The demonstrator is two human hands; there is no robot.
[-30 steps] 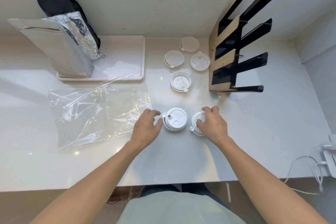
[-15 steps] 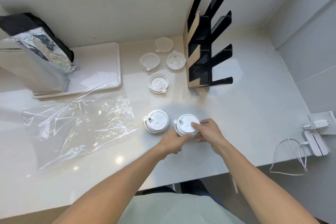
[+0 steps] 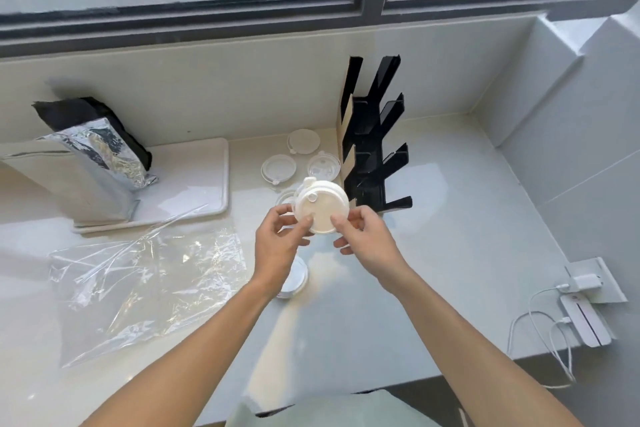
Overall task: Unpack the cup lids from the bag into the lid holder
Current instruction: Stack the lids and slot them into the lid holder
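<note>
Both hands hold one white cup lid (image 3: 320, 206) up above the counter, tilted toward me. My left hand (image 3: 278, 246) pinches its lower left rim and my right hand (image 3: 365, 241) its lower right rim. The black lid holder (image 3: 375, 146) with slanted slots stands just right of and behind the lid. Another white lid (image 3: 294, 279) lies on the counter under my left wrist, partly hidden. Three more lids (image 3: 278, 168) (image 3: 304, 141) (image 3: 323, 166) lie flat left of the holder, and a fourth (image 3: 284, 199) peeks out behind the held lid. The clear plastic bag (image 3: 145, 288) lies flattened at left.
A silver foil pouch (image 3: 83, 170) stands on a white tray (image 3: 194, 180) at the back left. A white charger and cable (image 3: 581, 302) sit at the right edge. A window sill and wall close off the back; a tiled wall rises on the right.
Both hands lifted the right-hand lid off the counter and raised it toward the holder. The camera tilted up, bringing the window into view.
</note>
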